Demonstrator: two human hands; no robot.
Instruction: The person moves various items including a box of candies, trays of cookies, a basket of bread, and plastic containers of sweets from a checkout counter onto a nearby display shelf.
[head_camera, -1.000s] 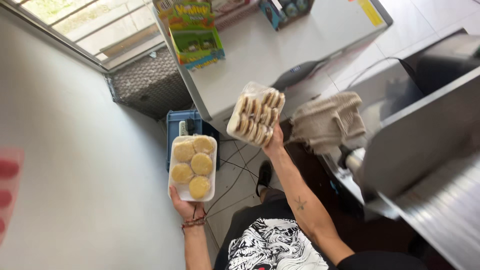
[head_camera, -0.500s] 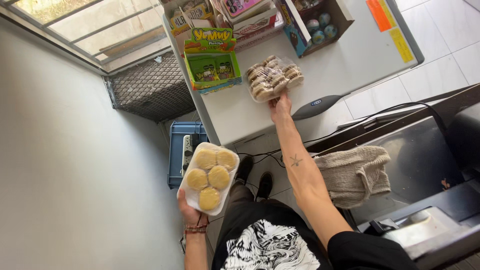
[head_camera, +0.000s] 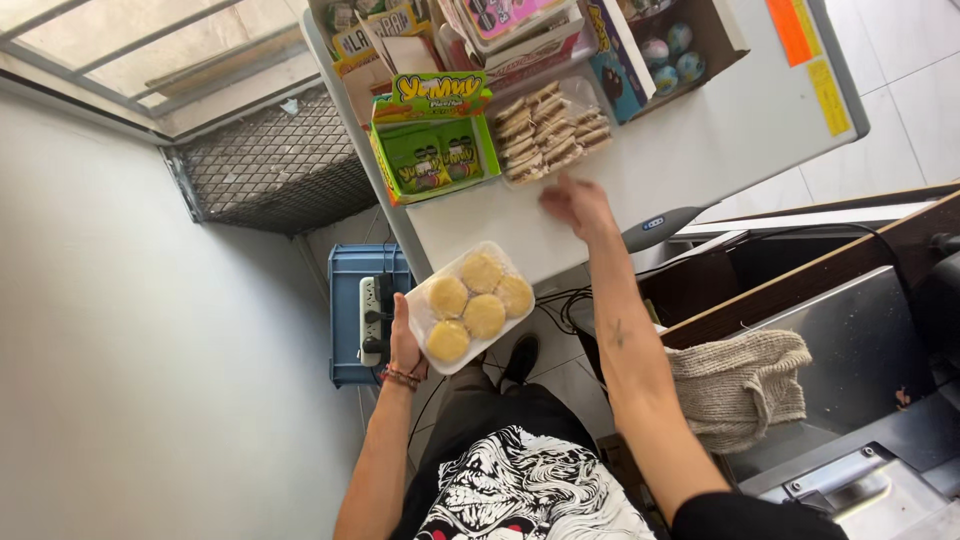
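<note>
We find the left hand (head_camera: 402, 345) gripping one edge of the tray of round biscuits (head_camera: 470, 306) off the counter's near edge (head_camera: 470, 262), where it may tip, while the right hand (head_camera: 577, 205), loosely open and empty, hovers by the wafer tray (head_camera: 548, 128)

Left hand (head_camera: 404, 345) low centre-left of frame, palm up, fingers curled in a grip, beaded wristband, forearm bent upward; right hand (head_camera: 575, 205) upper centre, arm fully extended, fingers loose, empty.
</note>
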